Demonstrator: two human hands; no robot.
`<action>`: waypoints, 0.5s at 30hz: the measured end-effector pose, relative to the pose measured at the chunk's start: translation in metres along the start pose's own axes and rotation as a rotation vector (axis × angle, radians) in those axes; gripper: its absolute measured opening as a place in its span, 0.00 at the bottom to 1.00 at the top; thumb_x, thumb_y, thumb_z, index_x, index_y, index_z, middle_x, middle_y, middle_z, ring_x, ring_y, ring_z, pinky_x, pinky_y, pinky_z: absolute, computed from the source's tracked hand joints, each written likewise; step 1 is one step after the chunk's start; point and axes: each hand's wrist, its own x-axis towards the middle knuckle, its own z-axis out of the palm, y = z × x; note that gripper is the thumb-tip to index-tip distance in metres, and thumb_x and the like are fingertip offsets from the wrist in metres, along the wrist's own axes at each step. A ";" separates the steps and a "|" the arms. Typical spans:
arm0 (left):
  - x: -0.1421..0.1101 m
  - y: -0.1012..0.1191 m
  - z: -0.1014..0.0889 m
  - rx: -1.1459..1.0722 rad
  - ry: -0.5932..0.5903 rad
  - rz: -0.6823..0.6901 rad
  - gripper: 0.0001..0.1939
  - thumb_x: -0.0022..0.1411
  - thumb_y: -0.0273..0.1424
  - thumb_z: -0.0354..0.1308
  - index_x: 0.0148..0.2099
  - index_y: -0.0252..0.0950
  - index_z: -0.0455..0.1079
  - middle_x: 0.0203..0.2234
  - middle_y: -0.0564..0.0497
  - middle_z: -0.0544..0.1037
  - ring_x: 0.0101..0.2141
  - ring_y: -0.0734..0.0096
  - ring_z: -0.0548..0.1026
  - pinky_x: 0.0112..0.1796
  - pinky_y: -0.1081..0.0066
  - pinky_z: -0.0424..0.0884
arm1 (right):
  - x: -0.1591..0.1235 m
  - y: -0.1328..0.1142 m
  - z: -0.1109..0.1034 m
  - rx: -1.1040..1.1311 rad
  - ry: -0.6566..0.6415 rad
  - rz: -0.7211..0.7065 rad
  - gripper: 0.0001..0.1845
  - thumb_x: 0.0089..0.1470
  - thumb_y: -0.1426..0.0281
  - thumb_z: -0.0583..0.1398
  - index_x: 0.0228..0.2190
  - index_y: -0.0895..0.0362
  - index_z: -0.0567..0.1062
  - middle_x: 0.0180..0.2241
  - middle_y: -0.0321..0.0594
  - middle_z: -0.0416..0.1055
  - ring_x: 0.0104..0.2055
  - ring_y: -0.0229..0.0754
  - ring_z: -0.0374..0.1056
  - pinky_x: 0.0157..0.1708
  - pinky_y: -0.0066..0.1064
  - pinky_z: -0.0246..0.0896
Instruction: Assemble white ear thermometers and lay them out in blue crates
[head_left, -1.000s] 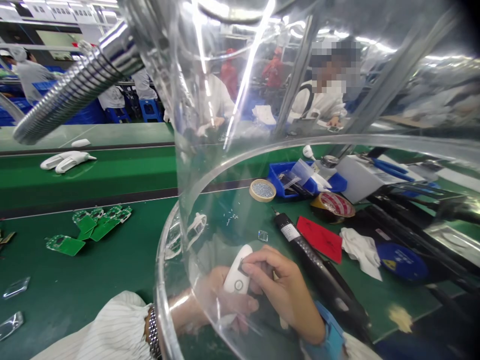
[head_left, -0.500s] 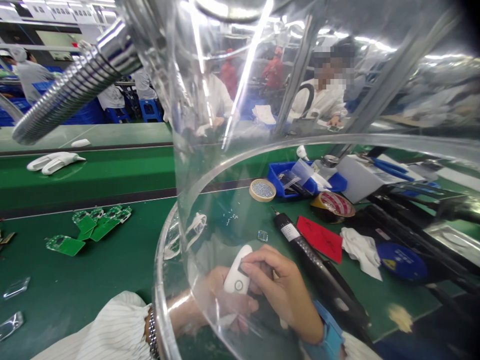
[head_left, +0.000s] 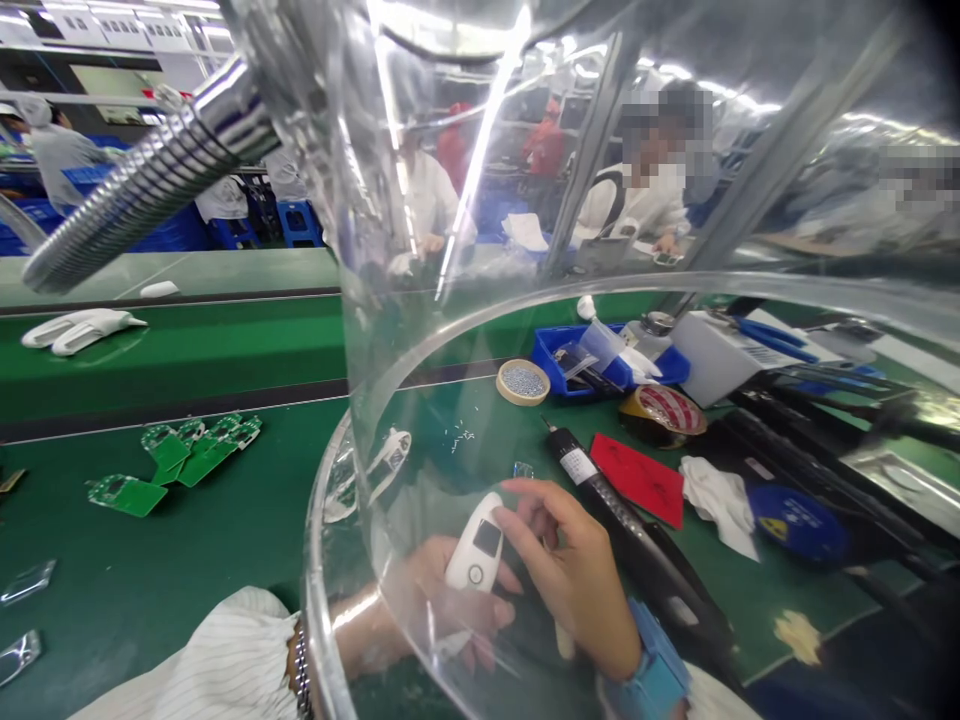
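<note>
A white handheld device [head_left: 471, 565], with a small dark screen and a round button, lies tilted in my left hand [head_left: 431, 590], whose fingers and thumb are closed round its lower part. Close beside its upper right edge is my right hand [head_left: 570, 560], thumb and index finger apart, nothing visible between them. The thumb tip is at the device's edge; whether it touches, I cannot tell. Just beyond the right index finger lies a small clear piece [head_left: 523, 469]. Tiny pale pins or screws [head_left: 460, 436] are scattered farther back. I see both hands through a curved clear plastic shield [head_left: 322, 540].
Green circuit boards [head_left: 199, 450] and white shells [head_left: 82, 330] lie left. A round dish [head_left: 523, 382] of small metal parts stands beside a blue bin [head_left: 547, 352]. On the right are a black electric screwdriver [head_left: 637, 530], a red pad [head_left: 637, 480] and tape [head_left: 664, 415]. Co-workers sit opposite.
My right thumb and index finger have come off the device's screen and spread apart, leaving the screen in sight. My left hand still holds the device. The view has shifted slightly.
</note>
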 end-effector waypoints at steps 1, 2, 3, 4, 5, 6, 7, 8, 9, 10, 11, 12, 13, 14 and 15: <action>-0.001 0.001 0.000 -0.006 -0.001 0.007 0.16 0.42 0.31 0.65 0.35 0.30 0.71 0.16 0.57 0.72 0.16 0.79 0.70 0.18 0.80 0.65 | -0.001 0.000 0.001 -0.013 0.023 -0.001 0.08 0.53 0.63 0.59 0.38 0.47 0.72 0.25 0.34 0.66 0.24 0.41 0.62 0.26 0.34 0.61; -0.001 0.001 0.001 -0.002 0.001 0.005 0.15 0.42 0.31 0.65 0.34 0.29 0.71 0.16 0.57 0.72 0.16 0.79 0.70 0.18 0.80 0.65 | -0.002 0.000 0.002 -0.015 0.037 -0.006 0.10 0.53 0.62 0.60 0.39 0.47 0.72 0.25 0.33 0.65 0.24 0.41 0.62 0.26 0.33 0.61; -0.002 0.002 0.001 0.015 -0.002 0.003 0.13 0.42 0.31 0.65 0.31 0.29 0.71 0.15 0.56 0.72 0.15 0.79 0.70 0.19 0.79 0.65 | -0.002 0.000 0.003 -0.015 0.036 -0.015 0.12 0.51 0.61 0.61 0.39 0.48 0.72 0.25 0.33 0.65 0.24 0.40 0.62 0.26 0.33 0.62; -0.003 0.003 0.002 0.033 -0.009 0.005 0.11 0.43 0.30 0.64 0.29 0.29 0.71 0.14 0.56 0.71 0.15 0.80 0.69 0.19 0.79 0.65 | -0.002 0.000 0.003 -0.024 0.025 -0.024 0.14 0.50 0.60 0.62 0.40 0.49 0.72 0.25 0.33 0.64 0.25 0.40 0.62 0.27 0.33 0.62; -0.004 0.003 0.002 0.043 -0.013 0.005 0.09 0.44 0.30 0.64 0.27 0.29 0.70 0.13 0.56 0.71 0.15 0.80 0.69 0.20 0.79 0.65 | -0.001 0.000 0.004 -0.043 0.016 -0.031 0.16 0.49 0.60 0.62 0.40 0.50 0.72 0.25 0.33 0.63 0.25 0.40 0.61 0.27 0.33 0.62; -0.005 0.003 0.003 0.042 -0.014 0.004 0.08 0.44 0.30 0.63 0.27 0.29 0.70 0.12 0.56 0.70 0.15 0.80 0.68 0.19 0.79 0.65 | 0.000 0.000 0.003 -0.068 0.016 -0.033 0.17 0.49 0.59 0.62 0.41 0.51 0.72 0.25 0.33 0.63 0.25 0.40 0.61 0.28 0.33 0.61; -0.005 0.003 0.004 0.035 -0.012 0.002 0.08 0.43 0.29 0.63 0.28 0.30 0.71 0.11 0.57 0.70 0.14 0.80 0.68 0.19 0.80 0.64 | 0.002 0.001 0.003 -0.093 0.027 -0.029 0.18 0.50 0.59 0.62 0.42 0.52 0.72 0.25 0.33 0.62 0.25 0.39 0.61 0.28 0.33 0.61; -0.006 0.002 0.005 0.029 -0.008 0.000 0.09 0.43 0.29 0.63 0.30 0.30 0.71 0.11 0.58 0.69 0.14 0.80 0.68 0.18 0.80 0.64 | 0.003 0.001 0.001 -0.106 0.048 -0.016 0.17 0.51 0.59 0.60 0.42 0.53 0.71 0.25 0.33 0.62 0.25 0.38 0.60 0.28 0.32 0.60; -0.006 0.002 0.006 0.030 0.006 -0.002 0.11 0.42 0.29 0.62 0.32 0.31 0.71 0.11 0.59 0.69 0.14 0.80 0.67 0.18 0.80 0.63 | 0.005 0.001 -0.001 -0.099 0.075 0.006 0.17 0.53 0.59 0.59 0.43 0.53 0.70 0.25 0.32 0.62 0.25 0.37 0.60 0.27 0.31 0.60; -0.006 0.002 0.007 0.043 0.025 -0.009 0.12 0.42 0.29 0.62 0.32 0.31 0.71 0.10 0.59 0.68 0.13 0.80 0.66 0.17 0.80 0.62 | 0.006 0.002 -0.002 -0.069 0.100 0.037 0.17 0.54 0.59 0.58 0.43 0.54 0.70 0.25 0.32 0.62 0.24 0.37 0.60 0.27 0.30 0.60; -0.006 0.002 0.008 0.063 0.048 -0.010 0.11 0.41 0.29 0.62 0.32 0.32 0.71 0.10 0.60 0.67 0.13 0.80 0.65 0.17 0.80 0.61 | 0.006 0.002 -0.004 -0.018 0.113 0.076 0.17 0.54 0.58 0.57 0.43 0.54 0.69 0.25 0.32 0.62 0.24 0.37 0.61 0.26 0.30 0.60; -0.007 0.003 0.008 0.093 0.067 0.003 0.10 0.41 0.29 0.61 0.31 0.33 0.70 0.10 0.61 0.66 0.13 0.81 0.64 0.17 0.80 0.61 | 0.004 0.002 -0.005 0.047 0.108 0.123 0.18 0.54 0.57 0.57 0.43 0.54 0.69 0.25 0.32 0.62 0.25 0.37 0.62 0.26 0.29 0.61; -0.007 0.005 0.008 0.124 0.084 0.033 0.10 0.42 0.30 0.61 0.30 0.33 0.70 0.11 0.61 0.66 0.14 0.82 0.63 0.18 0.80 0.60 | 0.001 0.002 -0.004 0.117 0.090 0.173 0.19 0.54 0.56 0.56 0.43 0.54 0.69 0.26 0.33 0.63 0.25 0.37 0.63 0.26 0.29 0.62; -0.007 0.007 0.008 0.154 0.104 0.073 0.09 0.42 0.30 0.61 0.30 0.34 0.69 0.13 0.61 0.66 0.15 0.82 0.63 0.20 0.79 0.60 | -0.003 0.002 -0.003 0.184 0.063 0.217 0.20 0.54 0.55 0.56 0.44 0.54 0.68 0.27 0.34 0.64 0.27 0.39 0.64 0.27 0.31 0.64; -0.007 0.008 0.007 0.196 0.127 0.135 0.09 0.43 0.29 0.61 0.30 0.34 0.69 0.16 0.60 0.67 0.18 0.81 0.64 0.22 0.79 0.61 | -0.009 0.003 0.000 0.237 0.028 0.265 0.22 0.54 0.54 0.56 0.45 0.53 0.68 0.30 0.36 0.67 0.29 0.41 0.66 0.30 0.32 0.66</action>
